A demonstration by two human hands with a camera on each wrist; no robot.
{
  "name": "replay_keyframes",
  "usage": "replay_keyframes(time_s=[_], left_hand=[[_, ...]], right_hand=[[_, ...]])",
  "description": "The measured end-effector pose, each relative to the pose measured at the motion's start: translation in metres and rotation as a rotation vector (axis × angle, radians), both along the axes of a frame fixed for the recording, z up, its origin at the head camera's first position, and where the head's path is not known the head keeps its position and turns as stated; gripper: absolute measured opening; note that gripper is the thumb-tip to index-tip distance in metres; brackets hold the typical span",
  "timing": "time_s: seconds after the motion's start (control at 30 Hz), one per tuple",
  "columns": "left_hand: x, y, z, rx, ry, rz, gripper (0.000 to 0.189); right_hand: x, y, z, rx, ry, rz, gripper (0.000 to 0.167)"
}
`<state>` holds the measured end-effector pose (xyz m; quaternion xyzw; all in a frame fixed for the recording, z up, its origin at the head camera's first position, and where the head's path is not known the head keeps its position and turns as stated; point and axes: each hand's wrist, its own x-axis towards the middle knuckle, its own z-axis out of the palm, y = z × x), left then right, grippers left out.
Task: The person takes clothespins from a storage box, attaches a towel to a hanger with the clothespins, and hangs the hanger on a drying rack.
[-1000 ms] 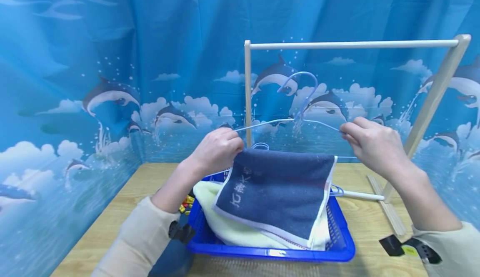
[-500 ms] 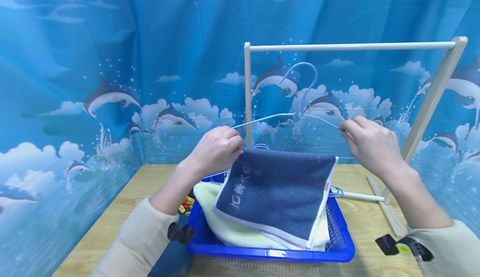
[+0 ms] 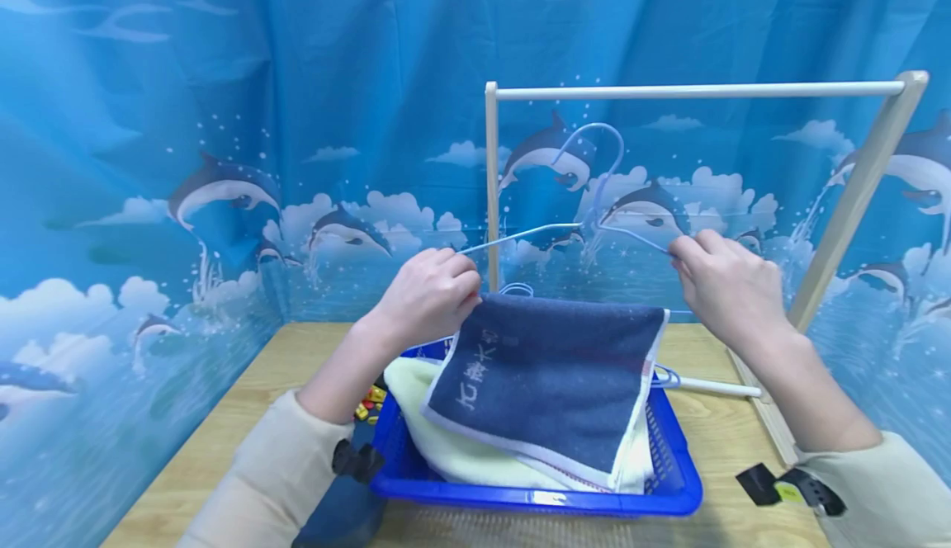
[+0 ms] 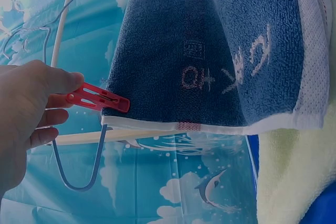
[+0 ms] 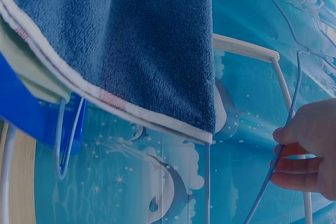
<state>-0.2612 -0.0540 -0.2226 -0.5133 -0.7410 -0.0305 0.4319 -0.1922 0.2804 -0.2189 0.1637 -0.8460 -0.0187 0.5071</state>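
A dark blue towel [image 3: 550,383] with white edging and lettering hangs folded over the lower bar of a light blue wire clothes hanger [image 3: 592,222], its hook upward. My left hand [image 3: 431,296] is at the towel's upper left corner. In the left wrist view, thumb and forefinger pinch a red clothespin [image 4: 100,99] whose tip overlaps that corner at the bar. My right hand [image 3: 731,288] holds the hanger's right shoulder; in the right wrist view its fingertips [image 5: 281,179] lie on the wire, apart from the towel's right edge [image 5: 202,135].
Below the towel stands a blue plastic basket [image 3: 550,501] with a pale yellow towel [image 3: 461,457] in it. More blue hangers [image 3: 666,377] show at its right side. A wooden rack [image 3: 698,91] stands behind. Small yellow and red pieces [image 3: 369,403] lie left of the basket.
The hanger's hook and shoulders have risen slightly, mostly in the first half second. My right hand has shifted a little left with the wire; the left hand and towel have stayed nearly still.
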Motion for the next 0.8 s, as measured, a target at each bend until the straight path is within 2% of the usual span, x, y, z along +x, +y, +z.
replay_keyframes(time_s=[0.2, 0.4, 0.5, 0.63, 0.8], left_hand=[[-0.003, -0.003, -0.002, -0.014, -0.010, 0.026, 0.010], [-0.003, -0.011, -0.004, -0.032, -0.046, 0.060, 0.022], [-0.002, -0.018, -0.005, -0.033, -0.071, 0.103, 0.024], [-0.001, -0.030, -0.007, -0.040, -0.140, 0.191, 0.024], [-0.004, -0.045, -0.015, -0.050, -0.213, 0.280, 0.024]], right_hand=[[-0.001, 0.000, 0.000, -0.025, -0.015, 0.005, 0.012], [0.000, 0.003, 0.000, -0.040, -0.037, 0.001, 0.011], [0.001, 0.005, -0.001, -0.053, -0.055, -0.006, 0.012], [0.003, 0.006, -0.001, -0.066, -0.096, -0.019, 0.013], [0.005, 0.008, -0.004, -0.069, -0.144, -0.031, 0.013]])
